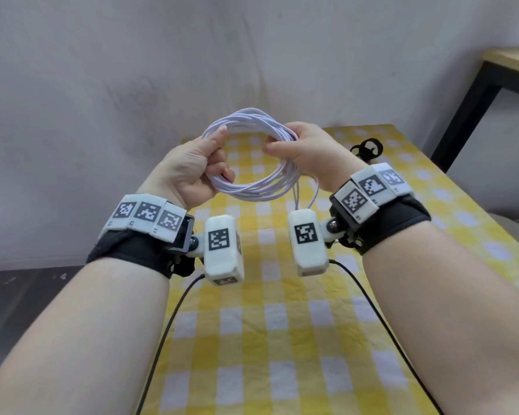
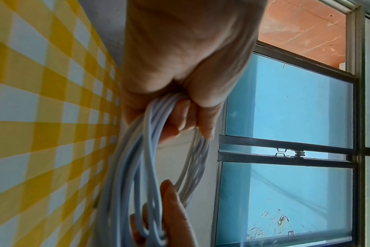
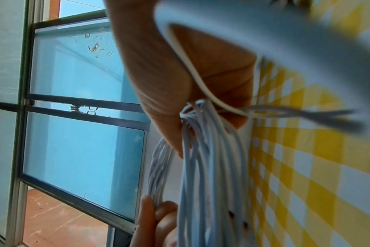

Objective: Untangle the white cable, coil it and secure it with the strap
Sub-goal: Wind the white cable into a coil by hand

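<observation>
Nearest lies the yellow-and-white checked tablecloth [image 1: 282, 339], with two thin black leads trailing across it from the wrist cameras. Above it, held in the air between both hands, is the white cable [image 1: 252, 187], already wound into a round coil of several turns. The left hand [image 1: 192, 172] has its fingers curled round the coil's left side, thumb lying along the top strands. The right hand [image 1: 303, 151] has its fingers closed round the right side, and two loose ends hang down below it. Farther off on the cloth, behind the right wrist, sits a small black looped thing [image 1: 369, 149], probably the strap, though it is too small to be sure. The risk, I judge, comes with reaching for it: one hand must let go, the springy turns could spread and slip, and the dangling ends could snag.
</observation>
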Motion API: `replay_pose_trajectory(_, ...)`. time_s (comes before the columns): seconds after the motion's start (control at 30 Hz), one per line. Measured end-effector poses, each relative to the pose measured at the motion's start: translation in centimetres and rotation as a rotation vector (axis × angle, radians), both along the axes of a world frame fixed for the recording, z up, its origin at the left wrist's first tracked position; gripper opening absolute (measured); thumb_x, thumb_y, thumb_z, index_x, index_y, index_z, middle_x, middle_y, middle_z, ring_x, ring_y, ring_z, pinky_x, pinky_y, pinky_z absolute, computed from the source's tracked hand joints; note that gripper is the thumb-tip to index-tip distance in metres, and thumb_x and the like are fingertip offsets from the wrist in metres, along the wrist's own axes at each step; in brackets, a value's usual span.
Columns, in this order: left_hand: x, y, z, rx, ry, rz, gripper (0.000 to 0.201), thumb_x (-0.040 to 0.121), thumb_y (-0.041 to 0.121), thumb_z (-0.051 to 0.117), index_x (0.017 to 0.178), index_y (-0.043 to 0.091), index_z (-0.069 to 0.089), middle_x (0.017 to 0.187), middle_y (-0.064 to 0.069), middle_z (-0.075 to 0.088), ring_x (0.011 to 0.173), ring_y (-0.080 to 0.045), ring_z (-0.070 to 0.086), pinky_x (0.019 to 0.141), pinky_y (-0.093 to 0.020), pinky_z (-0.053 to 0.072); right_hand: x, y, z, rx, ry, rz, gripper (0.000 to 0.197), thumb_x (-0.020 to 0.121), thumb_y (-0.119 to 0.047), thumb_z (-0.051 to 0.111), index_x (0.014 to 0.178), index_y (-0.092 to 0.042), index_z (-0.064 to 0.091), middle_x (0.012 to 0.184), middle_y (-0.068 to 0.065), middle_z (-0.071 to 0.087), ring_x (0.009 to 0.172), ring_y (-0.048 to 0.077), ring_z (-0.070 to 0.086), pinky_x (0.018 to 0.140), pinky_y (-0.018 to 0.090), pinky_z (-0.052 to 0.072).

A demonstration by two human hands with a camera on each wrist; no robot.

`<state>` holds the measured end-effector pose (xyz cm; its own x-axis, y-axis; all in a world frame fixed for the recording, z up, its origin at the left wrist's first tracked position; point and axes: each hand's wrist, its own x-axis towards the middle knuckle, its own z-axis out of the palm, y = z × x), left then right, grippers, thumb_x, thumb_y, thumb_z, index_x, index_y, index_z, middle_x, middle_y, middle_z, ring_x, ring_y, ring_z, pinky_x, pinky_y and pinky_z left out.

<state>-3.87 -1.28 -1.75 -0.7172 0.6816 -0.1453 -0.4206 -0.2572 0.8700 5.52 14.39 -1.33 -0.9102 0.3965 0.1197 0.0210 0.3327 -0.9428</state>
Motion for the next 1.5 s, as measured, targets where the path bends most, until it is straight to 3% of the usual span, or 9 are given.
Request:
replay_pose_trajectory(0.2,-0.3,1.3,-1.9,0.125,-0.065,0.104,0.028,0.094,0.027,0.053,0.068,0.021,0.045,0.043,0.008,0.024,0.035,-0.007,0.025,0.048,-0.018,0.04,0.0,0.2,-1.6,-0.146,-0.092,0.036,0.01,0.086,-0.011,0.063,0.088,-0.015,0.054,0.076,0.005,0.056,0.066,0.017,0.055,0.066,0.03,0.048)
replay_pose_trajectory(0.4,-0.4,2.2,-3.4,0.238,-0.173,0.12,0.03,0.096,0.032,0.048,0.069,0.02,0.046,0.044,0.007,0.028,0.038,-0.008,0.031,0.063,-0.025,0.041,-0.3,-0.2,-3.3,-0.351,-0.092,0.012,0.013,0.09,-0.024,0.063,0.091,-0.016,0.052,0.08,0.008,0.063,0.067,0.021,0.063,0.071,0.034,0.054)
replay_pose_trajectory(0.57,-0.4,1.9,-4.1,0.089,-0.118,0.017,0.035,0.096,0.032,0.047,0.064,0.017,0.046,0.052,0.003,0.043,0.051,-0.011,0.046,0.075,-0.034,0.051,-0.5,-0.1,-4.2,-0.337,-0.064,-0.058,0.005,0.097,-0.019,0.051,0.095,-0.015,0.049,0.073,0.006,0.063,0.056,0.014,0.063,0.052,0.026,0.054)
replay_pose_trajectory(0.7,-0.7,1.1,-4.0,-0.091,-0.029,-0.056,0.015,0.091,0.02,0.056,0.076,0.014,0.054,0.061,0.0,0.052,0.055,-0.013,0.053,0.077,-0.035,0.057,-0.5,1.0,-4.8,-0.192,-0.058,-0.056,0.005,0.097,-0.016,0.047,0.094,-0.018,0.049,0.064,-0.002,0.059,0.05,0.012,0.054,0.048,0.024,0.043)
replay_pose_trajectory(0.77,-1.0,0.7,-3.9,-0.166,0.059,-0.107,0.007,0.085,0.018,0.06,0.089,0.013,0.056,0.065,0.001,0.053,0.054,-0.011,0.054,0.073,-0.033,0.057,-0.4,1.3,-4.9,-0.098,-0.091,0.018,0.009,0.097,-0.015,0.046,0.091,-0.02,0.05,0.062,-0.003,0.058,0.052,0.014,0.05,0.049,0.026,0.04)
replay_pose_trajectory(0.83,-1.4,0.4,-3.9,-0.265,0.183,-0.164,0.023,0.078,0.02,0.062,0.099,0.011,0.056,0.07,0.001,0.054,0.052,-0.01,0.053,0.063,-0.028,0.056,-0.3,1.2,-4.9,-0.004,-0.13,0.115,0.012,0.097,-0.013,0.046,0.087,-0.019,0.049,0.061,-0.002,0.055,0.05,0.013,0.048,0.047,0.027,0.037)
replay_pose_trajectory(1.03,-1.4,0.5,-3.9,-0.418,0.458,-0.18,0.004,0.088,0.015,0.059,0.091,0.015,0.062,0.066,0.003,0.053,0.048,-0.008,0.044,0.047,-0.021,0.042,-0.7,0.2,-4.3,0.277,-0.227,0.196,0.005,0.094,-0.016,0.051,0.096,-0.016,0.056,0.065,-0.003,0.057,0.058,0.012,0.052,0.05,0.022,0.039)
replay_pose_trajectory(1.27,-1.0,1.0,-4.2,-0.373,0.345,-0.243,0.052,0.065,0.067,0.051,0.074,0.015,0.05,0.05,0.008,0.027,0.038,-0.006,0.023,0.039,-0.018,0.028,-1.3,0.5,-4.5,0.233,-0.087,0.077,0.02,0.079,-0.016,0.072,0.097,-0.009,0.065,0.073,-0.004,0.059,0.064,0.006,0.054,0.065,0.025,0.047)
replay_pose_trajectory(1.5,-1.3,1.4,-4.2,-0.243,0.25,-0.118,0.047,0.093,0.052,0.043,0.059,0.021,0.036,0.045,0.009,0.023,0.035,-0.006,0.018,0.035,-0.018,0.021,-1.3,0.7,-4.6,0.226,-0.223,0.067,0.03,0.075,-0.019,0.072,0.101,-0.012,0.06,0.081,0.0,0.061,0.069,0.012,0.055,0.062,0.029,0.044)
